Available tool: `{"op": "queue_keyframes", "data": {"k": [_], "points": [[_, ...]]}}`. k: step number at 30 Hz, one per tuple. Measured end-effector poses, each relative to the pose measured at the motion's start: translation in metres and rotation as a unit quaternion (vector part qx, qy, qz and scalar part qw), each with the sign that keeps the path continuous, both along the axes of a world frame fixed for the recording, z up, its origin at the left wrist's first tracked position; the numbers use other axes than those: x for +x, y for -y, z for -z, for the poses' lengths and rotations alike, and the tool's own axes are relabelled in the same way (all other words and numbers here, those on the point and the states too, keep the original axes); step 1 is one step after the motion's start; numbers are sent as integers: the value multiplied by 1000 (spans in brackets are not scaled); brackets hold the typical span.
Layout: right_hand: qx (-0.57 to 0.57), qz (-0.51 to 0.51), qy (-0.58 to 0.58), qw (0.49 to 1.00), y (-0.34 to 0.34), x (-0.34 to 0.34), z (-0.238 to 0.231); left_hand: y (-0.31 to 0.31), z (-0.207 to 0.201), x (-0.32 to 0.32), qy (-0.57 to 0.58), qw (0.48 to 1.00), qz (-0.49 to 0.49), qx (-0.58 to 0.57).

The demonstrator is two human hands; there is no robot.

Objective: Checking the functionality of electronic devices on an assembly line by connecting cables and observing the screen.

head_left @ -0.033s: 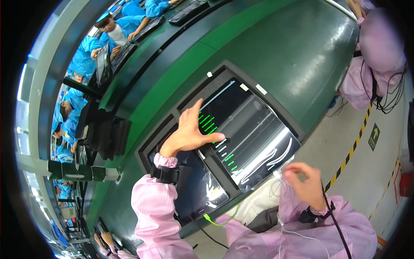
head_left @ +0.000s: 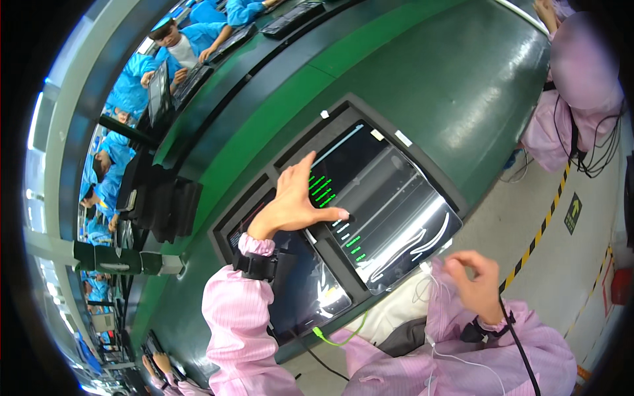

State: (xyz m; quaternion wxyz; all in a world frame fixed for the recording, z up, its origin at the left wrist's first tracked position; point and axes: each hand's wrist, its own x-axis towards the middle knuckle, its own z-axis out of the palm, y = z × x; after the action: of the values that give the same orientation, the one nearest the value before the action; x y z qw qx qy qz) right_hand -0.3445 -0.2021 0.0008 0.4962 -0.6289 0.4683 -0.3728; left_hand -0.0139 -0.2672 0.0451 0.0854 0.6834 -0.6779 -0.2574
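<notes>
My left hand reaches over a black tablet with its fingers spread. The thumb tip is at the lit screen, beside rows of green and white text; whether it presses the glass I cannot tell. This tablet lies in a dark grey foam tray. A second dark tablet lies in the tray's left recess, partly under my left forearm. My right hand hovers off the first tablet's near right corner, fingers curled and tips together. A white cable plug sits at that tablet's edge, close to those fingertips.
Around the tray spreads the green bench. A green cable runs from the second tablet's near edge. Black stacked trays stand at left, beside a metal post. Co-workers in blue sit beyond; a person in pink is at right.
My right hand has shifted slightly right, away from the white plug. My left thumb has moved a little along the text rows. The view has shifted slightly.
</notes>
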Motion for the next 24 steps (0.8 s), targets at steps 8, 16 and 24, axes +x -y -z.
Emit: {"op": "queue_keyframes", "data": {"k": [8,16,24], "points": [[106,-593,49,796,-9,-10,-20,-9,1,14,-30,998,17,-46],[11,-555,133,821,-20,1,1,-55,-51,-10,-77,983,-5,-167],[19,-490,106,865,-23,15,-14,-114,-54,-51,65,958,152,-234]]}}
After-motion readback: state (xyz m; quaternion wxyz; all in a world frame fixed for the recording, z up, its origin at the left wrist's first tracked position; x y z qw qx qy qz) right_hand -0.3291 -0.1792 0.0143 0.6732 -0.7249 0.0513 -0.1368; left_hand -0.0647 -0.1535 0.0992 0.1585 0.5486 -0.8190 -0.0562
